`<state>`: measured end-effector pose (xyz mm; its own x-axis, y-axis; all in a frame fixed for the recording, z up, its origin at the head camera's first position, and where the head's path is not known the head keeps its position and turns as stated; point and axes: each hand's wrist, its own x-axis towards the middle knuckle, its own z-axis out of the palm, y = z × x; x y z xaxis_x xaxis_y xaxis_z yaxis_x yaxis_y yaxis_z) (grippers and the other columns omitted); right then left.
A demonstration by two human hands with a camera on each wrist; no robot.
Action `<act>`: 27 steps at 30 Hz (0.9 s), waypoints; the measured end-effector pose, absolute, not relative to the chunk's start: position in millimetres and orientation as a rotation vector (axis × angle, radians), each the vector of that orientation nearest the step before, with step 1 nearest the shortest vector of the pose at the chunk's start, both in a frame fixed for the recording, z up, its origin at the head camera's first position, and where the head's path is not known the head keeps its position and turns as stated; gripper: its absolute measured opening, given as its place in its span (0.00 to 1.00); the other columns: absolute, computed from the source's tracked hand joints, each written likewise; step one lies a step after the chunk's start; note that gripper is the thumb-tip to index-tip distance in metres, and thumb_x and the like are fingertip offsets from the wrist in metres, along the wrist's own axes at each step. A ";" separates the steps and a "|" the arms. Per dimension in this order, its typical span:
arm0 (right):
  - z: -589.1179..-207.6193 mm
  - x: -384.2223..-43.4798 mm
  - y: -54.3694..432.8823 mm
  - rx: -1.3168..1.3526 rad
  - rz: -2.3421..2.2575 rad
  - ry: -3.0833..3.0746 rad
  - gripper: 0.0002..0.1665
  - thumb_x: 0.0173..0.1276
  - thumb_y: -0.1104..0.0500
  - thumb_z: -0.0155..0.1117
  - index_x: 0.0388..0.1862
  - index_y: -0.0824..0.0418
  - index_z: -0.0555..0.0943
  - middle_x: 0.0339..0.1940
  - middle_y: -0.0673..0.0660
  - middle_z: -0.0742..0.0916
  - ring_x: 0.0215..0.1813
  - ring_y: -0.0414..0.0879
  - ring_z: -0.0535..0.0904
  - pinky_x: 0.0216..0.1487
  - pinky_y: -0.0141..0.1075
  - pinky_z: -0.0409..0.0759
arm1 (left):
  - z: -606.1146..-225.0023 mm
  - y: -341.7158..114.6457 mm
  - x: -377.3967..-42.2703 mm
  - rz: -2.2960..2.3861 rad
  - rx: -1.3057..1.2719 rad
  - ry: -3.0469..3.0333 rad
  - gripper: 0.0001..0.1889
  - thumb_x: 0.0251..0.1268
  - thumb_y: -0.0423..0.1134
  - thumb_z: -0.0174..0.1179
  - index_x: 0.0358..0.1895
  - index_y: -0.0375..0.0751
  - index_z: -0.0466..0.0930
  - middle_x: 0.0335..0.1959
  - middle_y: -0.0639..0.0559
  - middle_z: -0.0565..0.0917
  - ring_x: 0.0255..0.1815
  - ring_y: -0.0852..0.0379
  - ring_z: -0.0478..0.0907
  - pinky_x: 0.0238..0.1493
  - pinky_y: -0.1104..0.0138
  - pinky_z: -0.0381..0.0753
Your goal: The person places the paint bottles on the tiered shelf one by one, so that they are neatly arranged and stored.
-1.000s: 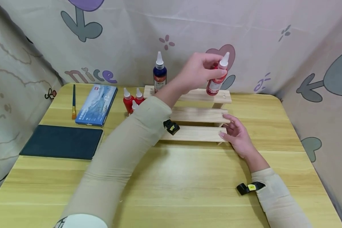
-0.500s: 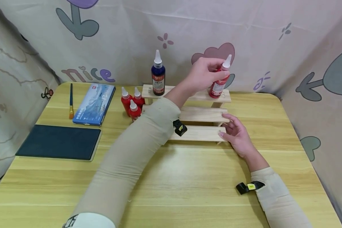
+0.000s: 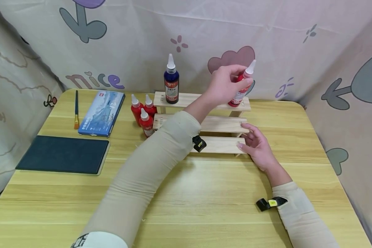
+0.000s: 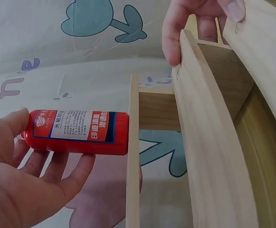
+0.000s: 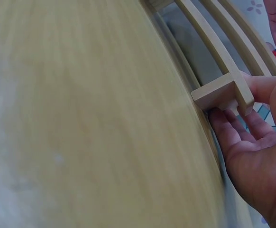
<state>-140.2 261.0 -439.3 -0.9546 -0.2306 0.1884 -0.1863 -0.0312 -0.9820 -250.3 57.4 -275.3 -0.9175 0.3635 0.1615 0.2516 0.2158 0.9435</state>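
My left hand (image 3: 224,84) holds a red plastic bottle (image 4: 78,132) with a white pointed cap, thumb on one side and fingers on the other. The bottle's base meets the top board of a three-step wooden display rack (image 3: 220,124), near its right end; in the head view it leans slightly right. At the rack's right end, my right hand (image 3: 258,148) grips the lower steps, thumb on the lowest board and fingers around the end. A dark blue bottle (image 3: 172,86) with a white nozzle stands upright on the top board's left end.
Several red bottles (image 3: 146,124) are grouped left of the rack. Farther left lie a blue flat box (image 3: 101,113), a paintbrush (image 3: 76,110) and a dark flat notebook-like item (image 3: 62,154). A patterned curtain (image 3: 136,41) hangs behind the table (image 3: 204,199).
My left hand has carried the red bottle right and slightly down to the top board's right end. The right hand stays on the rack. The head view has shifted slightly.
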 end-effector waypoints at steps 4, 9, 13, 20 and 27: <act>-439.6 -140.0 261.4 -0.466 -2.188 2.157 0.43 0.59 0.85 0.59 0.73 0.64 0.66 0.64 0.60 0.78 0.63 0.54 0.74 0.64 0.37 0.72 | -277.0 56.4 -247.1 1.794 0.592 2.399 0.22 0.65 0.45 0.69 0.62 0.48 0.81 0.48 0.60 0.84 0.47 0.66 0.80 0.47 0.71 0.77; -440.0 -140.2 261.7 -0.467 -2.177 2.156 0.42 0.60 0.85 0.60 0.73 0.64 0.66 0.64 0.60 0.78 0.64 0.54 0.74 0.63 0.37 0.73 | -280.4 48.2 -237.1 1.799 0.582 2.428 0.28 0.66 0.48 0.68 0.68 0.50 0.75 0.57 0.62 0.79 0.57 0.63 0.75 0.53 0.70 0.76; -439.9 -140.9 261.9 -0.468 -2.160 2.173 0.42 0.61 0.84 0.60 0.73 0.64 0.66 0.63 0.60 0.78 0.64 0.55 0.74 0.64 0.37 0.72 | -282.1 41.4 -224.6 1.794 0.640 2.507 0.27 0.68 0.49 0.65 0.69 0.49 0.74 0.61 0.60 0.77 0.61 0.59 0.73 0.53 0.70 0.75; -440.0 -140.9 261.5 -0.473 -2.155 2.177 0.41 0.61 0.83 0.61 0.73 0.65 0.65 0.62 0.60 0.79 0.62 0.54 0.75 0.65 0.36 0.71 | -286.4 29.6 -203.3 1.838 0.837 2.617 0.25 0.72 0.48 0.62 0.68 0.43 0.74 0.61 0.54 0.78 0.60 0.64 0.72 0.56 0.74 0.69; -438.3 -141.0 261.2 -0.472 -2.157 2.171 0.41 0.61 0.84 0.60 0.73 0.65 0.65 0.64 0.59 0.79 0.64 0.56 0.73 0.64 0.36 0.72 | -289.6 12.8 -177.7 1.886 0.902 2.623 0.26 0.70 0.47 0.64 0.67 0.42 0.75 0.62 0.53 0.78 0.61 0.63 0.72 0.50 0.63 0.80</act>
